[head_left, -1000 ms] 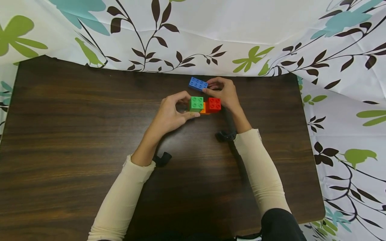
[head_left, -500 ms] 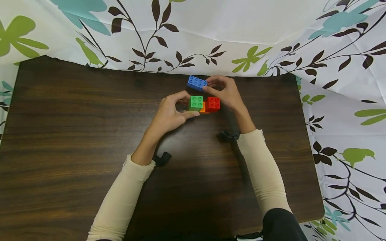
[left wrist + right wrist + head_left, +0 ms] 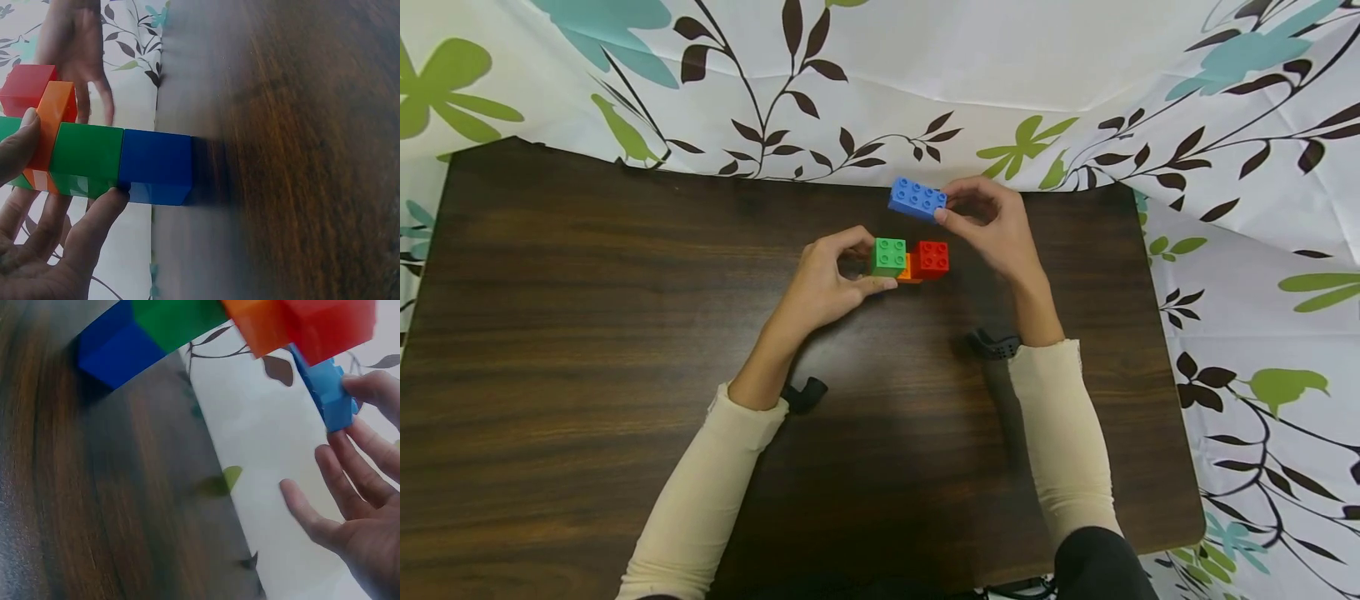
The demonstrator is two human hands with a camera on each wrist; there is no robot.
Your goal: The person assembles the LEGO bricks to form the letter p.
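Note:
My left hand [image 3: 827,279] holds a stack of toy building bricks between thumb and fingers. A green brick [image 3: 889,257] tops the stack, and an orange brick [image 3: 910,271] below it juts sideways, carrying a red brick [image 3: 932,260]. The left wrist view reveals a second green brick [image 3: 87,156] and a dark blue brick [image 3: 156,165] at the bottom, at the tabletop. Behind the stack, my right hand [image 3: 1000,225] pinches one end of a long light blue brick [image 3: 917,198], studs up. That brick is raised and apart from the stack; in the right wrist view the red brick partly covers it.
A dark wood-grain table [image 3: 625,375] lies under both arms. Along its back edge hangs a white curtain [image 3: 910,83] with a leaf and bird print, close behind the right hand. Black wrist cameras stick out inward from both wrists.
My right hand has lifted the long blue brick and carried it to the right, after a slight shift left at first. The left hand and its stack stay practically in place.

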